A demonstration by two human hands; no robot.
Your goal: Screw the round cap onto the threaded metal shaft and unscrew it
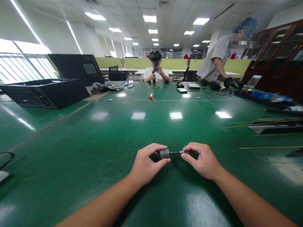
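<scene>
Low in the middle of the head view, a short grey metal cylinder with a thin dark shaft [164, 154] lies level between my two hands, just over the green table. My left hand [148, 162] pinches the cylinder between thumb and fingers. On the other side, my right hand [202, 160] grips the far end of the shaft, where a small silvery piece shows at the fingertips. Part of that end is hidden by the fingers. I cannot make out exactly what kind of part this is.
A screwdriver [152, 98] with an orange handle lies further up the green table [113, 132]. At left stands an open black computer case [44, 94]. Thin yellow rods [267, 147] reach in from the right. Two people are at the far side, one seated [148, 73], one leaning over [214, 60].
</scene>
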